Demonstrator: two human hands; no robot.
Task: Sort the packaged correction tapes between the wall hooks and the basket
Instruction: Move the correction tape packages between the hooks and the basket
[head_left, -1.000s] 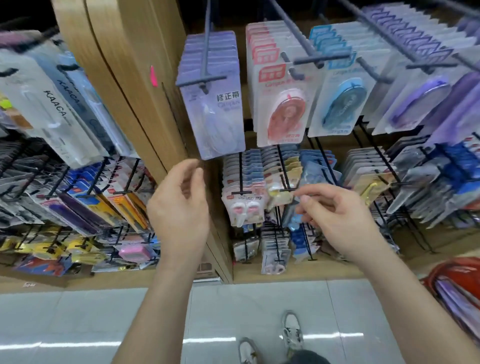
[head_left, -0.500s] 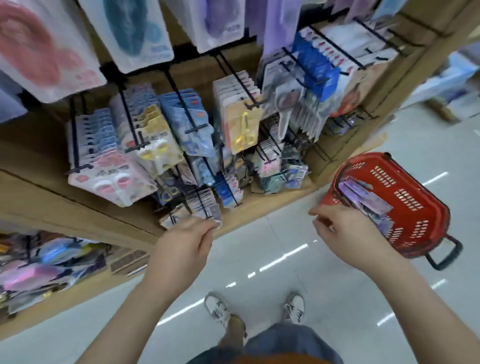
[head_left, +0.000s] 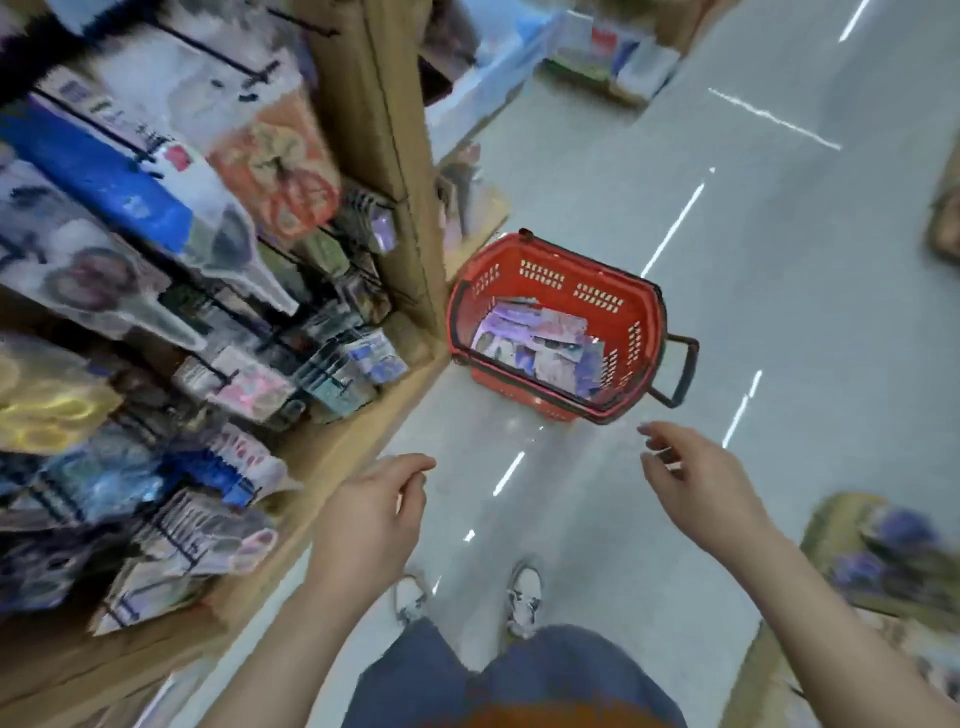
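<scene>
"Taking item one, where did the red basket (head_left: 571, 280) stand?" asked the clerk.

"On the grey floor (head_left: 779, 312), just beside the foot of the wooden post (head_left: 384, 130). Its black handle (head_left: 681, 370) stuck out on the side away from the post."

"Contents?"

"Packaged correction tapes (head_left: 535, 340): a loose heap in purple and pink wrappers, lying on the bottom."

"Item two, the wall hooks (head_left: 254, 73)?"

"Black wire, in tiers to the left of the post, each hung with rows of carded packs (head_left: 280, 166). The view was blurred. I could not tell what the packs held, only their colours: blue, orange, yellow, pink."

"Item three, the left hand (head_left: 369, 514)?"

"Raised beside the wooden shelf ledge (head_left: 322, 457), lower than most of the hooks, and touching no pack. Its fingers (head_left: 415, 467) were loosely curled, thumb near forefinger, with nothing seen between them."

"Item four, the right hand (head_left: 696, 478)?"

"Held above the floor, near the basket's closer rim but apart from it. Its fingers (head_left: 675, 436) were loosely bent and parted, gripping nothing I could see."

"Other entries?"

"Two white shoes (head_left: 524, 597) on the floor between the forearms and blue jeans (head_left: 509, 680) at the bottom of the view. There was also a further display of goods (head_left: 893, 551) at the right edge, too blurred to itemise."
</scene>
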